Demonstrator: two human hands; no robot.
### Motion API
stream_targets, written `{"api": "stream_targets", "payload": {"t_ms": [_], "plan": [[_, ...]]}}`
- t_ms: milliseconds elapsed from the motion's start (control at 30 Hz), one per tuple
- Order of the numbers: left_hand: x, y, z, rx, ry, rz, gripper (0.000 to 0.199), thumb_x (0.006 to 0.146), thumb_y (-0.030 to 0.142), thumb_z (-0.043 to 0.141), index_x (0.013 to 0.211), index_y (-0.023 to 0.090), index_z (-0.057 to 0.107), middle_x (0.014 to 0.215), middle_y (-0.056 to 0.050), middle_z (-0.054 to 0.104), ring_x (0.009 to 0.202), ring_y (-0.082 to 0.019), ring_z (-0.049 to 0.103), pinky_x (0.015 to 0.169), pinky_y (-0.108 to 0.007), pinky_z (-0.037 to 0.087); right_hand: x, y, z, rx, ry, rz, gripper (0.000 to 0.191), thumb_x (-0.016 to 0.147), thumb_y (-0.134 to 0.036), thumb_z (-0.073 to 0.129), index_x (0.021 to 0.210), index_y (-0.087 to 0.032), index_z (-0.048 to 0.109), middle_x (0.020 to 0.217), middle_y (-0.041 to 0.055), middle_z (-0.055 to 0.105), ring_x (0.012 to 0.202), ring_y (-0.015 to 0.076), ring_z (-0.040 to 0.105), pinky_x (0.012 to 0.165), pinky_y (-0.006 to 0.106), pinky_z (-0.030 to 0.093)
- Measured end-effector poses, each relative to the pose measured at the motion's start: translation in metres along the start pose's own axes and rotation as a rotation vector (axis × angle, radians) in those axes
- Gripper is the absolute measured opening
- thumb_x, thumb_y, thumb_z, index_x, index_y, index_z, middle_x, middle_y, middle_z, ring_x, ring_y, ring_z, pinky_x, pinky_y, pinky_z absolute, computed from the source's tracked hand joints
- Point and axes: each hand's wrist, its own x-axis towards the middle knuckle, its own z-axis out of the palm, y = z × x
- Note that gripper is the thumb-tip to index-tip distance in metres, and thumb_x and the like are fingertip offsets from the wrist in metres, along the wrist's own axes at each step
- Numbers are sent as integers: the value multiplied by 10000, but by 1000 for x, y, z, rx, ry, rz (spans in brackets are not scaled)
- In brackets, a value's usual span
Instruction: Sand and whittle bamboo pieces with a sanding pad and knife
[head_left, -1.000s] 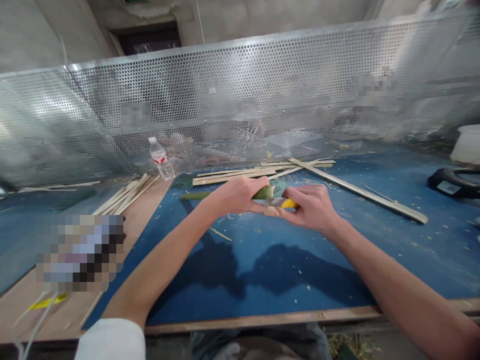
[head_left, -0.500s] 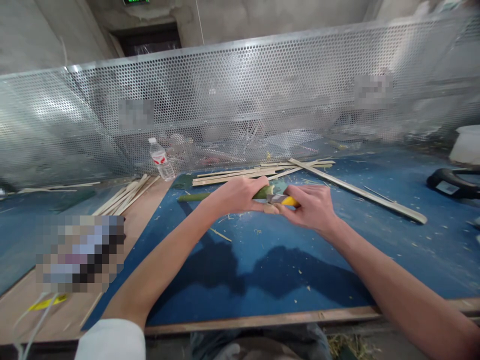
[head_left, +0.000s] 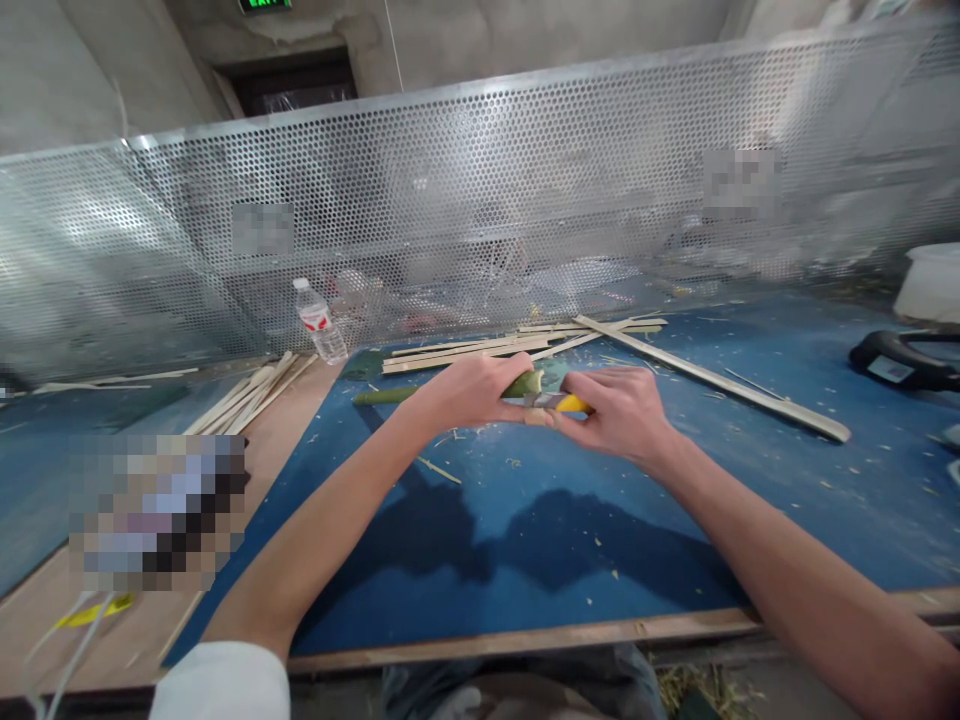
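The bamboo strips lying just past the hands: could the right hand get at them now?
Probably, but not at once: the right hand grips a yellow-handled knife it would first put down. Nothing seems to lie between it and the bamboo strips.

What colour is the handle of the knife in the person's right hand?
Bright yellow; the head view shows the handle best, just beyond the fingers of the right hand.
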Motion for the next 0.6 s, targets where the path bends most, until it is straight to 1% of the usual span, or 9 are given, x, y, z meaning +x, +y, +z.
{"api": "stream_targets", "payload": {"t_ms": [200, 300, 400, 600], "plan": [[0, 1, -1, -9, 18, -14, 581, 894, 766, 450, 846, 191, 517, 665, 16, 530, 572, -119, 451, 547, -261, 321, -2, -4, 3, 16, -8, 67, 462, 942, -531, 525, 605, -218, 481, 484, -32, 498, 429, 98, 428, 501, 273, 266], [0, 4, -2, -25, 52, -44, 540, 935, 715, 434, 801, 196, 496, 642, 27, 506, 553, -110, 417, 538, -258, 301, -3, -7, 5, 9, 46, 127, 439, 939, -500, 543, 610, -217, 482, 464, -46, 455, 412, 91, 398, 486, 265, 249], [1, 5, -2, -37, 83, -45, 528, 958, 692, 410, 776, 200, 476, 613, 42, 469, 530, -103, 379, 526, -254, 282, -3, -8, 5, 13, 87, 176, 433, 939, -479, 554, 604, -219, 465, 447, -57, 402, 405, 87, 368, 477, 260, 242], [1, 4, -3, -25, 115, 1, 544, 869, 742, 531, 796, 207, 459, 642, 43, 485, 557, -106, 427, 530, -257, 296, -3, -5, 6, 89, 42, 105, 485, 944, -540, 529, 587, -220, 455, 466, -47, 420, 419, 89, 378, 489, 264, 259]]}}
